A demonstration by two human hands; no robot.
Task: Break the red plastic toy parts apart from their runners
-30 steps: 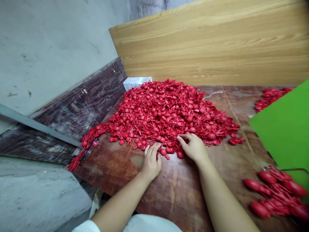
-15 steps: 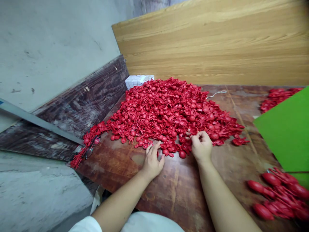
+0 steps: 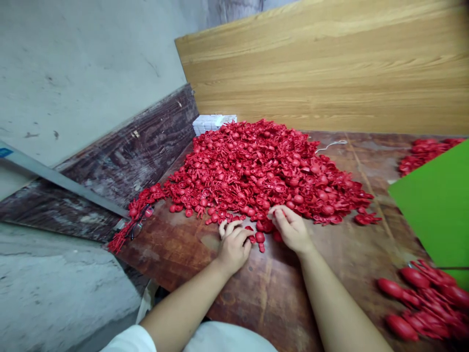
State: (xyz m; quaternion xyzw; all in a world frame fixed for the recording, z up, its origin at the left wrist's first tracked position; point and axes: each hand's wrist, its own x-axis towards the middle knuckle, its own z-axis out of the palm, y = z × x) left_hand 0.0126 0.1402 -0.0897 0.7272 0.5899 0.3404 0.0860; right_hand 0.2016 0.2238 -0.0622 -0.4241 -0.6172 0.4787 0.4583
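Observation:
A large heap of small red moulded plastic pieces [image 3: 260, 176] lies on a worn brown wooden tabletop [image 3: 256, 298]. My left hand [image 3: 233, 247] rests on the wood at the heap's front edge, fingers curled and apart, just beside several loose red pieces [image 3: 259, 238]. My right hand [image 3: 290, 229] touches the heap's front edge a little to the right. Its fingertips meet red pieces there, and I cannot tell whether they hold one.
A tan wood-grain board [image 3: 322, 63] stands behind the tabletop. Further red pieces lie at the lower right [image 3: 421, 303] and upper right [image 3: 425, 154], beside a green sheet [image 3: 432, 210]. Eyeglasses [image 3: 136, 229], a white packet [image 3: 212, 124] and a white wire [image 3: 331, 144] lie nearby.
My right hand has moved left and toward me along the heap's edge, closer to my left hand. My left hand has curled slightly, and the view has shifted a little.

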